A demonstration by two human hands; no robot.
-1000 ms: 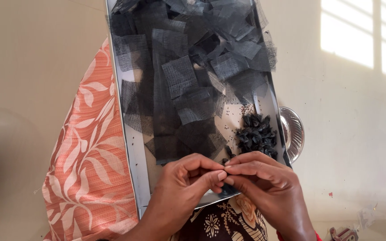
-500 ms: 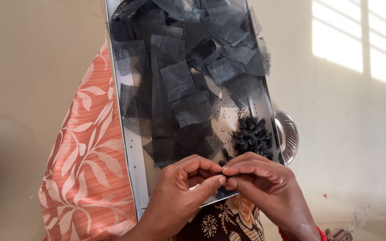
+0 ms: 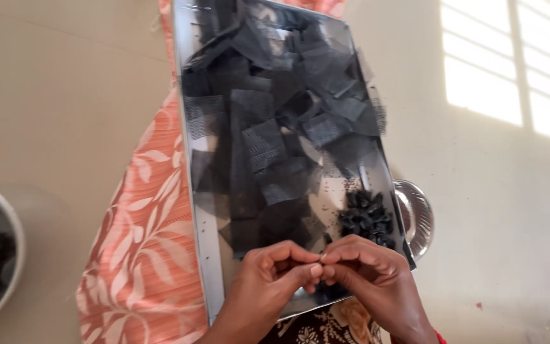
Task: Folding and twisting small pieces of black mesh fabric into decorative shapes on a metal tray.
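Head view, looking straight down: left hand [image 3: 268, 283] and right hand [image 3: 370, 280] meeting fingertip to fingertip at the near edge of a metal tray [image 3: 200, 255], both grips pinched on a tiny dark piece [image 3: 320, 258] (too small to tell what exactly). Held low over the tray, probably so anything dropped lands inside. Heaped across the tray, black mesh squares [image 3: 268, 146], loose and overlapping. Just beyond the right knuckles, a cluster of finished black bits [image 3: 367, 216], set apart from the heap, seemingly to keep them sorted. Under the tray, an orange leaf-print cloth [image 3: 144, 255] on the pale floor [image 3: 65, 95]. At the tray's right edge, a small steel bowl [image 3: 418, 216]; far left, a larger bowl [image 3: 4, 267] with dark contents.
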